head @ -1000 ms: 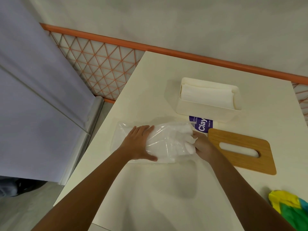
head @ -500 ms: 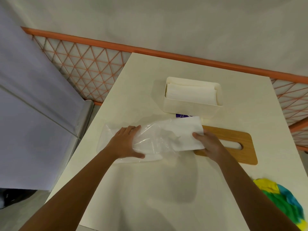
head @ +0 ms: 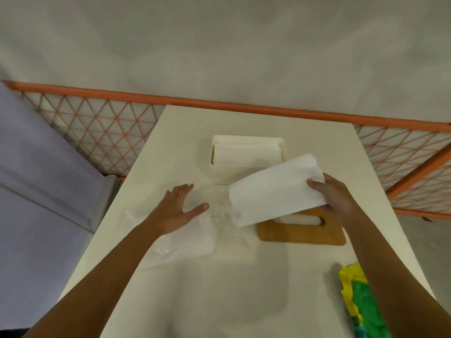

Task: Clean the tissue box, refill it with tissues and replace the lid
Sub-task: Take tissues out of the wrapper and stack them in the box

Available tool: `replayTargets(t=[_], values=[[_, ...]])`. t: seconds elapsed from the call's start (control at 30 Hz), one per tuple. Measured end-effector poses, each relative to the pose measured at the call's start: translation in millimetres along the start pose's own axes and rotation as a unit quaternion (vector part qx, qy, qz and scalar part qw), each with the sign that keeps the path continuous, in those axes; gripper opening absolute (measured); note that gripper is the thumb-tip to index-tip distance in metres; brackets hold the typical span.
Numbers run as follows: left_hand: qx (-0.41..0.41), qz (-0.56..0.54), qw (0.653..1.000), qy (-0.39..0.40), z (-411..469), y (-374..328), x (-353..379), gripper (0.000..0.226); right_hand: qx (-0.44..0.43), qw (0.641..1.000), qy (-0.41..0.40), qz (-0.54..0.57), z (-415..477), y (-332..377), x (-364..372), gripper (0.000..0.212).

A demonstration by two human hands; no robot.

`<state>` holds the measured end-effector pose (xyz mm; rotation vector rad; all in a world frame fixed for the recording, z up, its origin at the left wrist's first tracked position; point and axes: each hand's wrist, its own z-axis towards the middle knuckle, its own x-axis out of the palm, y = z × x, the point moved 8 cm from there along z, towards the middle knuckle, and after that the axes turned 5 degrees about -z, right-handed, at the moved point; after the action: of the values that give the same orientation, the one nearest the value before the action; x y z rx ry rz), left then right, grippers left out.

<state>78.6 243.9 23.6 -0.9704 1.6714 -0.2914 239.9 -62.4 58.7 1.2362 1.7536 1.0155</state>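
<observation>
Just in front of the open tissue box (head: 219,174), the right hand (head: 339,201) is gripping a tissue stack (head: 273,191) by one end while the left hand (head: 178,208) is resting spread-fingered on the plastic wrapper (head: 185,240); refilling is underway, next probably calling for squaring the stack over the box.

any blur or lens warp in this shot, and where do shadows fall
Head view: soft overall, with slight smear on the tissue stack in the right hand; wide-angle stretch splays the table edges; a broad faint shadow lies on the near table; no harsh glare.
</observation>
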Motion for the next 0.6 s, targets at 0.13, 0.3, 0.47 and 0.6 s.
replayTargets(t=[0.13, 0.3, 0.47, 0.6], values=[[0.002, -0.13, 0.99, -0.046, 18.0, -42.3, 0.6, 0.064, -0.03, 0.999, -0.007, -0.01, 2.2, 24.5, -11.1, 0.033], [-0.021, -0.222, 0.974, -0.049, 43.5, -76.3, 11.1, 0.061, -0.052, 0.998, 0.008, 0.045, 7.3, 46.2, -8.9, 0.033], [-0.116, -0.431, 0.895, 0.028, 61.4, -89.9, 26.0, 0.049, -0.05, 0.995, 0.027, 0.085, 17.7, 53.1, 7.4, 0.035], [-0.109, -0.453, 0.885, -0.019, 79.2, -91.6, 7.4, 0.041, -0.038, 0.994, 0.027, 0.096, 30.2, 49.5, 23.5, 0.034]])
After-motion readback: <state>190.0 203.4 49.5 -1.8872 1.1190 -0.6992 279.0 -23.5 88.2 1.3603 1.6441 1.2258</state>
